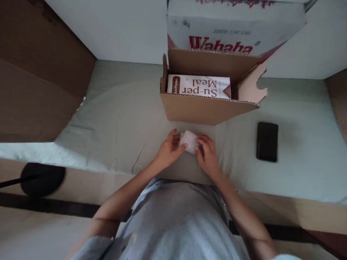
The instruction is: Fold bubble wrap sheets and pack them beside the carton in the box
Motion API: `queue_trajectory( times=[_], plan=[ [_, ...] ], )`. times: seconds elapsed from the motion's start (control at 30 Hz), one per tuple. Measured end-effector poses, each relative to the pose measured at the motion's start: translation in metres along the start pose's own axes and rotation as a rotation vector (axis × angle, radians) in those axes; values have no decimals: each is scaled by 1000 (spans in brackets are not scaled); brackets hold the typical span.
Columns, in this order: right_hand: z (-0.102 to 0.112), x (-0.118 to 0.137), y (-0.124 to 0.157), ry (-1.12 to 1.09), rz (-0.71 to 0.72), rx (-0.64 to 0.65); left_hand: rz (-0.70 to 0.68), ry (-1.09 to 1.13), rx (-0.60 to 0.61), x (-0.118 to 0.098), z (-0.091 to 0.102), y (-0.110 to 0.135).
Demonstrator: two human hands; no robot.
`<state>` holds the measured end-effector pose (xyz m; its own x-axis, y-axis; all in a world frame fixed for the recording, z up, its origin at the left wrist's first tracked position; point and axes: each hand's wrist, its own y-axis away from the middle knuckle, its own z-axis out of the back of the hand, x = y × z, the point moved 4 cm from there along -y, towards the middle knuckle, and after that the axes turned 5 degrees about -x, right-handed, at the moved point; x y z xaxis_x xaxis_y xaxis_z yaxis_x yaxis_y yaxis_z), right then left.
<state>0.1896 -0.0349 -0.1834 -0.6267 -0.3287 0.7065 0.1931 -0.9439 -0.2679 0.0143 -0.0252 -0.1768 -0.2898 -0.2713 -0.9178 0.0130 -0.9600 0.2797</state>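
A small whitish bundle, which looks like crumpled translucent plastic wrap, is held between my two hands just in front of an open cardboard box. My left hand grips its left side, thumb across the front and fingers behind. On the right side, the fingertips and thumb of my right hand pinch its edge. What is inside the bundle, if anything, cannot be made out. The brown cardboard box stands with its top open, and a white carton marked "Su-per Meal" sits inside it.
Behind stands a large white "Wahaha" box. A black rectangular device lies to the right on the pale green sheet. A large brown box occupies the left. A round black base is on the floor at lower left.
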Motion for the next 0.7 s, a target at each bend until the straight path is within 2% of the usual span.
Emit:
queue_trajectory(
  times=[0.07, 0.13, 0.27, 0.33, 0.43, 0.53, 0.63, 0.7],
  plan=[
    [-2, 5, 5, -65, -16, 19, -72, 26, -60, -3, -8, 5],
    [-1, 9, 11, -130, -36, 26, -152, -9, -61, -8, -14, 10],
    [20, 9, 16, -271, -113, -24, -330, -38, 113, -25, -12, 22],
    [33, 13, 15, -309, -129, 75, -415, -56, 226, -35, -9, 29],
    [47, 30, 12, -280, -58, 285, -496, -120, 356, -47, -7, 41],
    [59, 49, 4, -239, 49, 370, -537, -195, 408, -55, -7, 50],
    [87, 61, -13, -201, 158, 364, -687, -219, 376, -72, 1, 57],
    [120, 65, -34, -135, 218, 271, -838, -221, 293, -91, 14, 56]
  ],
)
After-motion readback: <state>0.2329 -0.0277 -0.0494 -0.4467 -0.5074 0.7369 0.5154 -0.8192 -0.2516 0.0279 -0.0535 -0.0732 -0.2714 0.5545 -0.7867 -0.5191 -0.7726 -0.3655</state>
